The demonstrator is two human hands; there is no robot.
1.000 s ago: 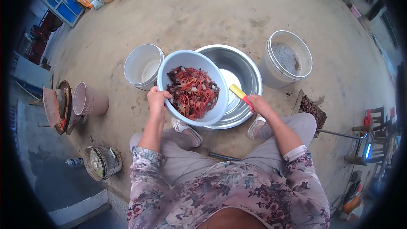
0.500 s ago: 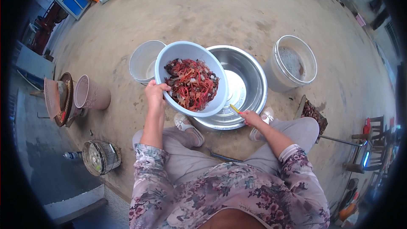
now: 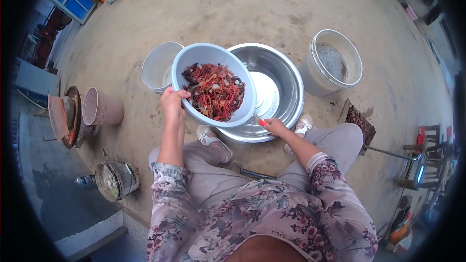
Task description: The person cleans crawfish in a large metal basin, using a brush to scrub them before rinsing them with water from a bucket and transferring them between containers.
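My left hand [image 3: 173,103] grips the near-left rim of a pale blue plastic basin [image 3: 245,80]. Red crayfish or crayfish pieces [image 3: 213,90] lie heaped inside it. The blue basin is tilted and overlaps the left side of a wide steel basin [image 3: 293,92] standing on the ground between my feet. Over the near rim of the steel basin, my right hand [image 3: 276,127] is closed around a small red-and-yellow tool [image 3: 263,122]. Its far end is hard to make out against the shiny metal. The blue basin hides part of the steel basin's interior.
A whitish bucket [image 3: 158,70] stands left of the basins, and one with cloudy, foamy liquid [image 3: 315,75] stands right. Further left are a pink bucket [image 3: 109,107] and a grimy pail [image 3: 104,179]. A dustpan with dark scraps [image 3: 357,119] lies near my right knee.
The blue basin has shifted slightly left and up in view with my left hand. My right hand has moved left, bringing the tool closer to the blue basin's rim.
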